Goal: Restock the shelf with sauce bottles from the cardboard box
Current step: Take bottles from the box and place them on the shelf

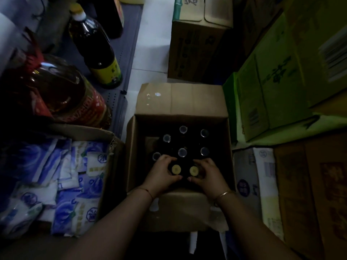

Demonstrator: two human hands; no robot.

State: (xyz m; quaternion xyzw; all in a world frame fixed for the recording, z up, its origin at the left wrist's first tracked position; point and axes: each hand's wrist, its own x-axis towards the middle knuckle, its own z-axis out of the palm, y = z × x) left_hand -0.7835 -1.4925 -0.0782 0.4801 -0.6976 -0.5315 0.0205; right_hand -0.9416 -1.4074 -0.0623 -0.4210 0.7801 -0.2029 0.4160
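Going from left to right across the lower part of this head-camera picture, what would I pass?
Box of blue and white packets → left hand on a yellow-capped bottle → right hand on the other yellow-capped bottle → pale carton → brown carton.

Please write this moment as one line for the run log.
left hand: on yellow-capped bottle | right hand: on second yellow-capped bottle | cardboard box: open

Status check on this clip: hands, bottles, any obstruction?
Left hand and right hand each closed on a yellow-capped bottle, still in the open cardboard box. Six more bottles behind. Nothing blocking the lift.
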